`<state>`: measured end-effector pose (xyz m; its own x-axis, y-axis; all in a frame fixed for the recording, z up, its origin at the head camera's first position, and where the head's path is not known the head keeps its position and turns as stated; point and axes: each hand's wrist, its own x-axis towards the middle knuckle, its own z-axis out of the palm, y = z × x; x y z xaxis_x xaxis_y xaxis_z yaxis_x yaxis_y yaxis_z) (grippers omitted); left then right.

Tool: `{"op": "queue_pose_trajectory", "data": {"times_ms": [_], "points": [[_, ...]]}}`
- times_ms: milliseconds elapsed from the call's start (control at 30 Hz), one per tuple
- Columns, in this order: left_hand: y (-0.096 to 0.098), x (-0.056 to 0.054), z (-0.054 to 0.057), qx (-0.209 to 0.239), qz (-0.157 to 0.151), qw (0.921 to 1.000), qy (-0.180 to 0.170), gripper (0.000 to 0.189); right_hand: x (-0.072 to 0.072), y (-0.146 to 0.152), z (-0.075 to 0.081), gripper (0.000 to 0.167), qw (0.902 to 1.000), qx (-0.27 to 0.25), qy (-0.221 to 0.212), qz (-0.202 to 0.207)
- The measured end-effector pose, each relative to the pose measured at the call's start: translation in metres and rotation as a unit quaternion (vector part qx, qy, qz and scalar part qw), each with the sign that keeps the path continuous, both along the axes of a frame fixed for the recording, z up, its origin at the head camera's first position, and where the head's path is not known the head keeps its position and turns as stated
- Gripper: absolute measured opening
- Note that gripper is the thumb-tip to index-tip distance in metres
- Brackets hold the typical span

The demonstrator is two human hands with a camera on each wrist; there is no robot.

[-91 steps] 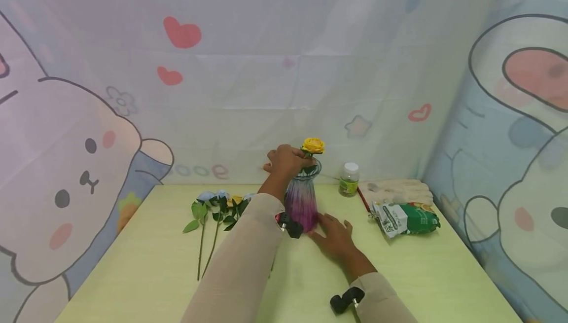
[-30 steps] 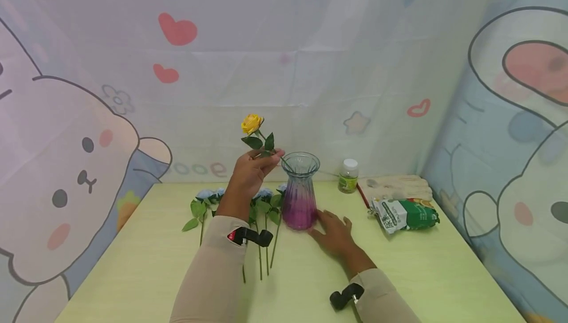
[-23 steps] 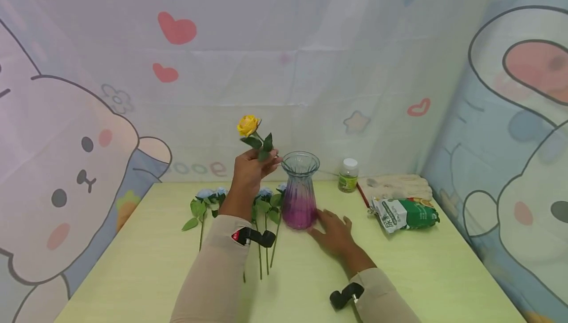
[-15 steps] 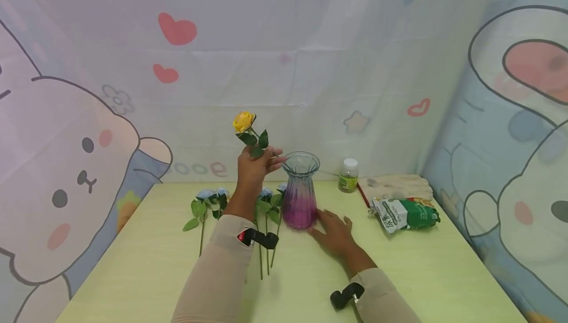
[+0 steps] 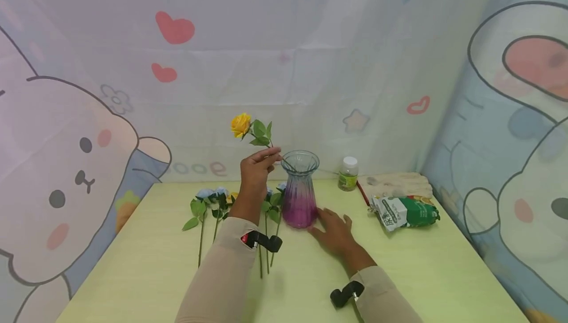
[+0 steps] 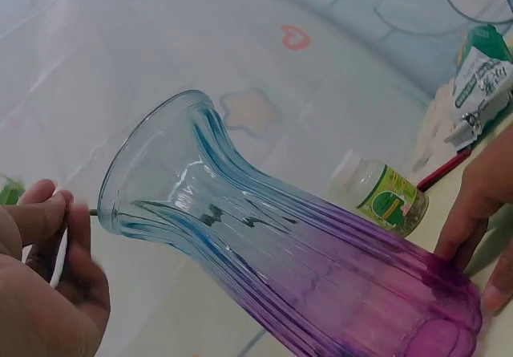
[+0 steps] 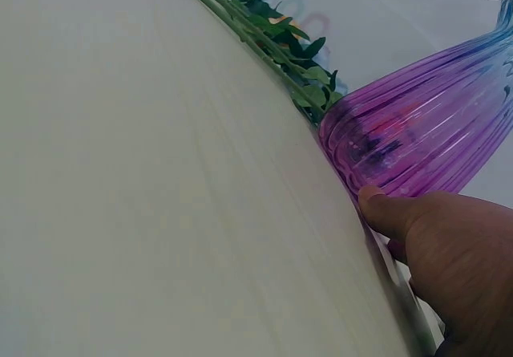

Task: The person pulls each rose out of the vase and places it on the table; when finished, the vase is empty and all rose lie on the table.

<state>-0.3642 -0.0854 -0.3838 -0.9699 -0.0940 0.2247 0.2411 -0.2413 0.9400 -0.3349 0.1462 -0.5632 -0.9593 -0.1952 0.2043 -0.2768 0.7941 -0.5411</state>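
My left hand point(image 5: 256, 167) pinches the stem of a yellow rose point(image 5: 240, 125) at the left side of a glass vase point(image 5: 300, 199). The bloom leans to the left, and the lower stem slants into the vase's mouth. The vase stands upright, bluish at the rim and purple at the base. In the left wrist view the fingers point(image 6: 68, 237) hold the stem just outside the rim. My right hand point(image 5: 335, 234) rests on the table with its fingers and thumb touching the base of the vase; its thumb point(image 7: 385, 211) shows against the glass in the right wrist view.
Blue roses point(image 5: 205, 194) and other stems lie left of the vase, partly hidden by my left arm. To the right are a capped jar point(image 5: 348, 174), a red pen-like stick point(image 5: 363, 194), pale gloves point(image 5: 395, 185) and a green-and-white packet point(image 5: 406, 212). A printed cloth hangs behind.
Three seconds ago the yellow rose stood above the vase's mouth; it has since come up and left with my left hand. Lately its leaves have turned. The right hand stays at the base.
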Motion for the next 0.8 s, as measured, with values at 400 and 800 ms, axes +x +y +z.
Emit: {"op": "queue_pose_trajectory", "data": {"times_ms": [400, 800], "points": [[0.0027, -0.0012, -0.0021, -0.049, 0.034, 0.9967, 0.054, 0.027, 0.0007, 0.0003, 0.0004, 0.069, 1.0000, -0.006, -0.004, -0.002], [-0.0042, 0.0029, -0.0042, -0.031, 0.093, 0.9929, 0.068, 0.023, 0.0001, 0.0013, -0.0012, 0.069, 1.0000, -0.003, 0.003, 0.001]]}}
